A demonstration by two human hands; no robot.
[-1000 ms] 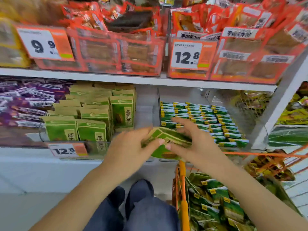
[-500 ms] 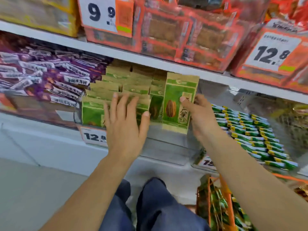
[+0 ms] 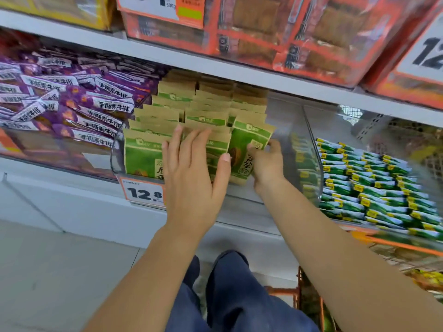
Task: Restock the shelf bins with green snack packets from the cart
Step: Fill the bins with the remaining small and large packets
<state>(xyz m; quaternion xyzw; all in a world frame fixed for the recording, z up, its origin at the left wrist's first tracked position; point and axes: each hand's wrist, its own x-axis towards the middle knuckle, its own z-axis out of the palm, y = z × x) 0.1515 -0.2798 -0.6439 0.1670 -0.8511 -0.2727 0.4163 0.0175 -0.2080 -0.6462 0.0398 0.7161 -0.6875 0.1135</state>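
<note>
While left hand [image 3: 191, 178] presses flat, right hand [image 3: 268, 164] pinches papery green packet [image 3: 249, 144].

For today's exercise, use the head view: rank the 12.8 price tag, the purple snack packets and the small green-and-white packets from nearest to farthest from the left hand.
Measured from the left hand:
1. 12.8 price tag: just left of the hand, on the bin's front edge.
2. Small green-and-white packets: in the bin to the right, beyond the right hand.
3. Purple snack packets: in the bin to the upper left. Ranks 2 and 3 are fairly close.

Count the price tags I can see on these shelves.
3: one reading 12.8 on the green packet bin's front, one cut off at the top edge, one cut off at far right. Others may be hidden.
</note>
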